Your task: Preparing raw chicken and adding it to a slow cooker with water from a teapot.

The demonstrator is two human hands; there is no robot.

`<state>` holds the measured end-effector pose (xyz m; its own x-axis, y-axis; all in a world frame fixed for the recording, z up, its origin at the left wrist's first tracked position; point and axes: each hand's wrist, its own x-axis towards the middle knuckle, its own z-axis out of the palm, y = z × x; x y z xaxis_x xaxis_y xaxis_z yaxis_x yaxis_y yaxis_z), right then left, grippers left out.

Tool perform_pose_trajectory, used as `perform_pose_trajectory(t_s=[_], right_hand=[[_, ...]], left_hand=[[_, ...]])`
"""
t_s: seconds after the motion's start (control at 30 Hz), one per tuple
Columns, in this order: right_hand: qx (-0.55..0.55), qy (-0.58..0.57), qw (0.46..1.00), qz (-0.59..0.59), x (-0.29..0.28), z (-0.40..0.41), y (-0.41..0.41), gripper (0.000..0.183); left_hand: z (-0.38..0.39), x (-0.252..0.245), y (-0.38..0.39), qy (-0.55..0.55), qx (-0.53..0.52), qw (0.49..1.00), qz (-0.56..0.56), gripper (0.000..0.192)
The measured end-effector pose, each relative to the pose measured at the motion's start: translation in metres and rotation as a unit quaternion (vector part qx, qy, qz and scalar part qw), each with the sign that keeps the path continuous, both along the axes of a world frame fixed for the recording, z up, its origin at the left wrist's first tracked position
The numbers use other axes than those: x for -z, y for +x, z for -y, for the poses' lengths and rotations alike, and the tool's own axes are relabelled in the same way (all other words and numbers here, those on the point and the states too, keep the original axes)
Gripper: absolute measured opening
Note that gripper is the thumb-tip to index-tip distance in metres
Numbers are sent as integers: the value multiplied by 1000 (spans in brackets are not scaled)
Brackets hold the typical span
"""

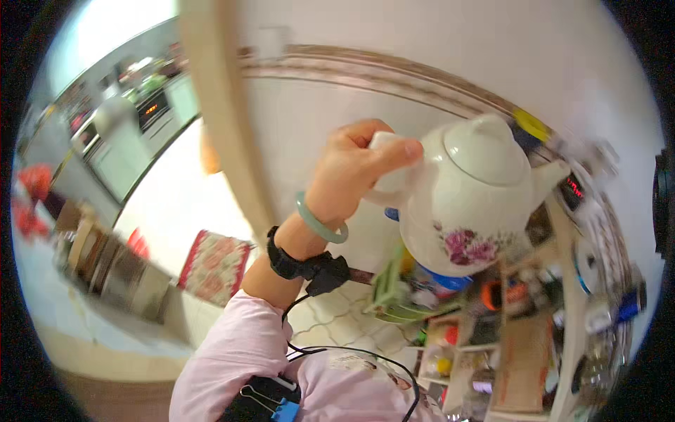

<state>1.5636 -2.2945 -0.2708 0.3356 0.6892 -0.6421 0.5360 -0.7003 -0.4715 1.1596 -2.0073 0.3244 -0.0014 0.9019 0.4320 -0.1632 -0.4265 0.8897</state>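
My left hand (364,158) is closed around the handle of a white ceramic teapot (464,205) and holds it up in front of the wall. The teapot's lid (488,150) is on, its spout (551,176) points right, and purple-pink flowers decorate its belly. My thumb lies along the top of the handle, and the rest of the grip is partly hidden behind the hand. A pale green bangle (320,219) and a black fabric band (303,266) circle my left wrist. My right hand is out of view.
Below the teapot stands a green plastic basket (393,295) holding packages. Crowded wooden shelves (561,364) fill the right side. Left of a door frame (219,79) are kitchen cabinets (118,169) and a floral floor mat (216,266). A black cable (369,351) crosses my shirt.
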Motion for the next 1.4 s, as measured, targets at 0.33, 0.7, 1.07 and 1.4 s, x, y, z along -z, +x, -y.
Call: perform_pose_trajectory(t_s=[0.33,0.7,1.07,1.4], right_hand=[[-514,-2,850,114,94,-116,-135,20],[-439,-46,897,-26,-118,-367,-520,23],[-696,-25,708,-116,-128,-571,-970,35],[-622,-44,766,-157,-130,-685,-1269,31]], left_hand=[[112,36,-318,-46,-278,959,-23,21],[123,65,-594,0,-531,844,81,17],[54,65,-843,0,-675,737,25,25],[-70,69,-1116,-5,-648,762,-4,24]])
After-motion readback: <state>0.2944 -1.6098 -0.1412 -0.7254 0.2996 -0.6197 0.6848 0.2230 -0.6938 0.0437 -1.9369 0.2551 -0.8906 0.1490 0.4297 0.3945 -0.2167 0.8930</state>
